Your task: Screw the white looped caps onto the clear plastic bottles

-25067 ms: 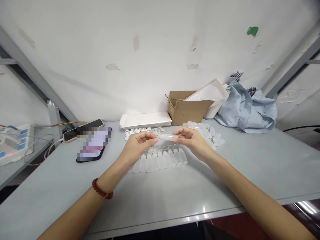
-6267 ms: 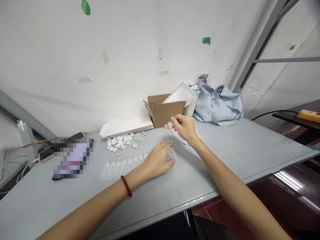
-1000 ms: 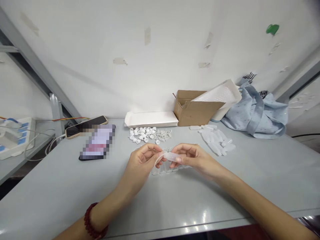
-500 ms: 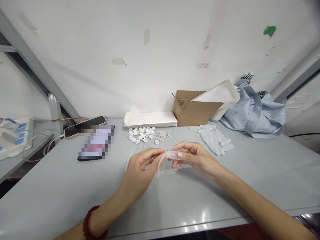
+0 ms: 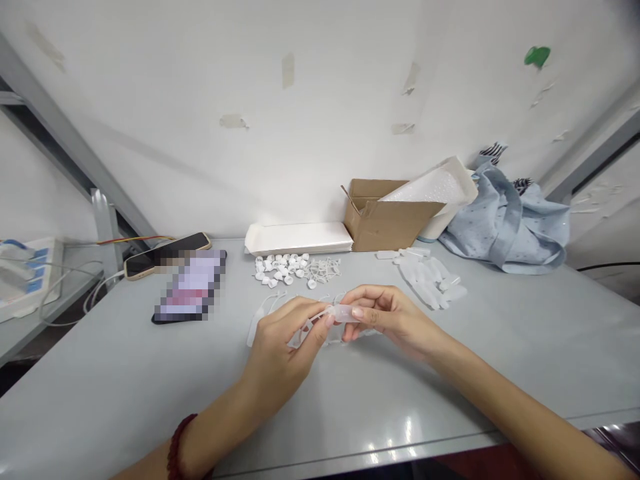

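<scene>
Left hand (image 5: 283, 339): thumb and fingertips pinched together on a white strip (image 5: 323, 314) at the left end of a tube. Right hand (image 5: 387, 313): thumb on top of the tube, fingers curled in close behind it, gripping its right part. Tube (image 5: 345, 313), one, translucent: lying roughly level between the two hands, raised above the desk (image 5: 310, 420). Bracelet (image 5: 180, 448), dark red: on the left wrist.

Laid tubes (image 5: 254, 327), several, with thin strips: on the desk beneath and behind the hands; mostly hidden, number uncertain. Caps (image 5: 285, 265), white, many: loose group on the desk, beyond the left hand. Loose strips (image 5: 324, 270): small heap just right of the caps. Loose tubes (image 5: 427, 277), translucent: pile beyond the right hand, to its right.

Far side, against the wall: white stack (image 5: 300, 237), flat, behind the caps; cardboard box (image 5: 395, 225), at its right end; bubble envelope (image 5: 430, 185), tilted, reaching out of the box to the right; bag (image 5: 515, 223), pale blue fabric, far right.

Left side: near phone (image 5: 187, 293), screen blurred over; far phone (image 5: 140, 267), just behind it; power strip (image 5: 27, 283), white with blue sockets, at the far left, cables about it.
</scene>
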Demonstrator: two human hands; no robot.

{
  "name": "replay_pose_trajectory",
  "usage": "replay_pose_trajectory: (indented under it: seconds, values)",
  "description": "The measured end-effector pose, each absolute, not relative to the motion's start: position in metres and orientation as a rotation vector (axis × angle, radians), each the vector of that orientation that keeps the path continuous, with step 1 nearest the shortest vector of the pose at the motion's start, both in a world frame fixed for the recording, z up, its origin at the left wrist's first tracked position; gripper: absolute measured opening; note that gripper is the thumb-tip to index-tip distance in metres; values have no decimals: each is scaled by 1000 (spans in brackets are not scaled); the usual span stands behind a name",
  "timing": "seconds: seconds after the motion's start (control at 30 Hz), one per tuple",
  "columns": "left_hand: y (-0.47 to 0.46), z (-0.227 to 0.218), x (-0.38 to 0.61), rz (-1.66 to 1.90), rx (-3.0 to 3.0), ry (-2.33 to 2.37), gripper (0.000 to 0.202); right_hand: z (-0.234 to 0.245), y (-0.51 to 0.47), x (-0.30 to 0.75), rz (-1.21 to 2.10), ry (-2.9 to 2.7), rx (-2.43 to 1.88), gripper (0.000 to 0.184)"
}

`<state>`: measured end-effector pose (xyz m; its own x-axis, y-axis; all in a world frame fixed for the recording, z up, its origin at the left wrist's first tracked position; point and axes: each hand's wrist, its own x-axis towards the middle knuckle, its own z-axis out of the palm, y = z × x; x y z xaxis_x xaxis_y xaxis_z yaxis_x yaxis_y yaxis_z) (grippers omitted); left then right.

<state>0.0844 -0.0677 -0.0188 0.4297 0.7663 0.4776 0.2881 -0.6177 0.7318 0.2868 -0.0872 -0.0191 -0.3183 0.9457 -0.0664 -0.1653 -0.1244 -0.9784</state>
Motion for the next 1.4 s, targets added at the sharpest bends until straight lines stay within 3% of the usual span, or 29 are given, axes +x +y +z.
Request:
replay_pose_trajectory:
  seconds: [0.23,0.43,0.7,1.4]
  values:
    - [-69,-21,85,1149,2151,918,18,-20,-87,288,1588,-1251,-988,23]
    - [-70,-19,85,1226,2090,1050,2,-22,-87,287,1595,-1252,-982,23]
    - [-69,-16,86,1212,2049,951,3,-22,-87,288,1597,-1263,-986,26]
    - [-60,-9,83,824,1421,886,14,-24,-89,282,1565,-1366,-919,32]
